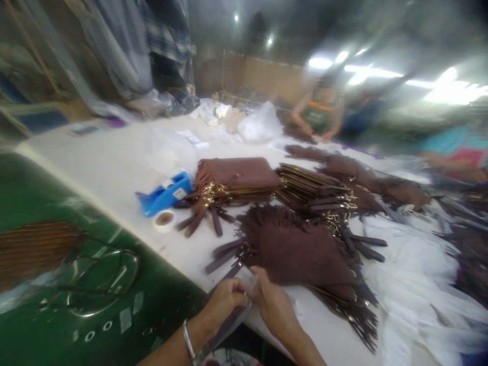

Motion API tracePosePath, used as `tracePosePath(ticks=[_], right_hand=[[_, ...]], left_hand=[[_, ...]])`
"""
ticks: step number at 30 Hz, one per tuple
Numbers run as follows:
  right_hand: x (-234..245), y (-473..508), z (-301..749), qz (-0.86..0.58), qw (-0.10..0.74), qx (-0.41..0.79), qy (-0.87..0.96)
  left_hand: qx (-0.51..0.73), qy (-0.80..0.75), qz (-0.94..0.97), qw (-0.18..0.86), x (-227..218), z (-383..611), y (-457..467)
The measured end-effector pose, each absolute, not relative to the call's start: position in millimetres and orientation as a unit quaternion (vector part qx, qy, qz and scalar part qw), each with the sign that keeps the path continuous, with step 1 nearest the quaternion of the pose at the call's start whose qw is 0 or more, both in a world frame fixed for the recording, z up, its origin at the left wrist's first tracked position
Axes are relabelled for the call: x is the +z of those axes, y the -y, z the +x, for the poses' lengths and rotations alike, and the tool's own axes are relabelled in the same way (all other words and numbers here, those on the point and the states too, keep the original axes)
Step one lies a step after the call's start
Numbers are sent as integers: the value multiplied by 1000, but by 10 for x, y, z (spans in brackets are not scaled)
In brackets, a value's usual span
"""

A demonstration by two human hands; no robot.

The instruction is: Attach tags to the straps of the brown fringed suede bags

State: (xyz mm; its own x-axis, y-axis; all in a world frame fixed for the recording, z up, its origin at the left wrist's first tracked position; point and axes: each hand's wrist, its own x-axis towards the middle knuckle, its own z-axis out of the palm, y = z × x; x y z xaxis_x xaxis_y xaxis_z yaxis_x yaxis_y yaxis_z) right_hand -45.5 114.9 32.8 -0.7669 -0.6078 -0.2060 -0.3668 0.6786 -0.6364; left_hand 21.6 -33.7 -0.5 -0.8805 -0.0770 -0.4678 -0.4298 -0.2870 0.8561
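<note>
At the table's near edge my left hand [227, 299] has its fingers curled in a pinch on a piece of clear plastic [247, 277]. My right hand [272, 305] grips the same plastic from the other side, fingertips close to the left ones. A dark strap seems to run under or inside the plastic; blur hides which. Just beyond my hands lies a stack of dark brown fringed pouches [305, 251], with wrist straps and gold-coloured clasps hanging out at the sides. Another stack of reddish-brown fringed pouches [240, 173] sits farther back.
Left of the stacks are a blue tape dispenser [165, 194] and a tape roll [164, 220] on the white table [95, 157]. White cloth [412, 274] is heaped at right. A stool [102, 277] stands on the green floor. Two people [319, 114] work across the table.
</note>
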Motion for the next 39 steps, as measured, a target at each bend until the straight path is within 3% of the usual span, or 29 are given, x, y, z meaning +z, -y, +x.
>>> tracePosePath(ticks=[4,12,20,29,39], right_hand=[[337,-1152,-474,-253,210,-270,-905],[103,-1158,-301,-91,235,-519,-817],[-105,-1158,-259,-41,269,-670,-690],[-106,-1207,-253,-99,259,-673,-685],[-214,-1183,-198,-90,221,-668,-705]], left_hand=[[781,-569,-238,96,-30,208,286],[811,-487,-315,75,7,204,191],[882,-350,-292,122,-58,170,153],[882,-323,-323,117,83,158,86],[772,-495,-398,15,31,214,-6]])
